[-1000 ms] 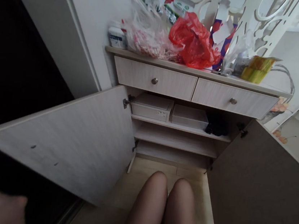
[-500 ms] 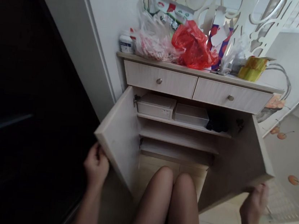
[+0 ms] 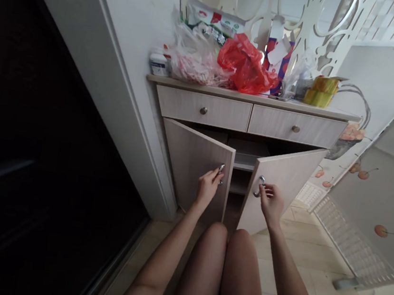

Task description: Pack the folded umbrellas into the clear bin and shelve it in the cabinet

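1. Two hands are at work: our left hand (image 3: 207,185) has its fingers curled on the left handle (image 3: 222,168), and our right hand (image 3: 271,203) pinches the right handle (image 3: 262,179). Both grips look to be mostly fingertips on slim metal, so a quick tug could slip one loose.
2. Both handles sit on the cabinet doors, the left door (image 3: 192,156) and the right door (image 3: 289,173), which stand ajar with a dark gap between our two sets of fingers. If we push one side harder, the doors may swing unevenly, and a knuckle could catch on the other door's edge.
3. Behind that gap, just beyond our fingertips, we see a shelf (image 3: 245,167) with a pale box (image 3: 249,148) on it. We cannot tell whether the box juts forward; if it does, a door pushed inward might jam against it.
4. Below our fingers, our knees (image 3: 218,231) come up near the doors' lower corners. We cannot tell whether they touch, but an outward swing could knock them.
5. Above and beyond our fingers, the cabinet top carries a red bag (image 3: 246,65), a clear bag (image 3: 197,56) and a yellow pack (image 3: 320,92). Some of this sits near the front edge, so a hard slam could shake something down towards our wrists.
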`<action>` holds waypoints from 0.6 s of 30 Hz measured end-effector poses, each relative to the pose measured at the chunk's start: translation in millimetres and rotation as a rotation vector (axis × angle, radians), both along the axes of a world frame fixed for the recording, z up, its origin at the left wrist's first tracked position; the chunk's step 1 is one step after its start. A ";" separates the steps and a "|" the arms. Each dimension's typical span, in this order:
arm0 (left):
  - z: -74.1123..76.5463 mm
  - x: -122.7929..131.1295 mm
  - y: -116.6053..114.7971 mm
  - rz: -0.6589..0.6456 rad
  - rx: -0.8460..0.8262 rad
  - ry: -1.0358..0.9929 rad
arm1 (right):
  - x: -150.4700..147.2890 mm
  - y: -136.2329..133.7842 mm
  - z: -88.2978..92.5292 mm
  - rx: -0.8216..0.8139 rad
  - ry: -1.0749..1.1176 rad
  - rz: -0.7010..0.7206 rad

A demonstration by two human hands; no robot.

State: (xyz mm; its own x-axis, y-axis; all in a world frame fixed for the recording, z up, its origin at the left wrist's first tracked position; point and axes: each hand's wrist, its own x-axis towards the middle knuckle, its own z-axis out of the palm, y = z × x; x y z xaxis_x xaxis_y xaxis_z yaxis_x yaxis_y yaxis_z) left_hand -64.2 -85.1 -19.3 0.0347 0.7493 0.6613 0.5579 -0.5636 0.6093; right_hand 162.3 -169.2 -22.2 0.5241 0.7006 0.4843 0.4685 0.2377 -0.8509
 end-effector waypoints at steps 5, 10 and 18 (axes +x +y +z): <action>4.3 33.8 35.7 0.055 -0.020 0.098 | -25.9 67.0 10.3 -0.058 -0.115 -0.049; 5.3 53.7 65.5 0.066 -0.020 0.106 | -33.1 107.7 9.8 -0.123 -0.162 -0.121; 8.3 68.8 95.8 0.058 -0.088 0.135 | -36.0 149.3 6.6 -0.146 -0.182 -0.167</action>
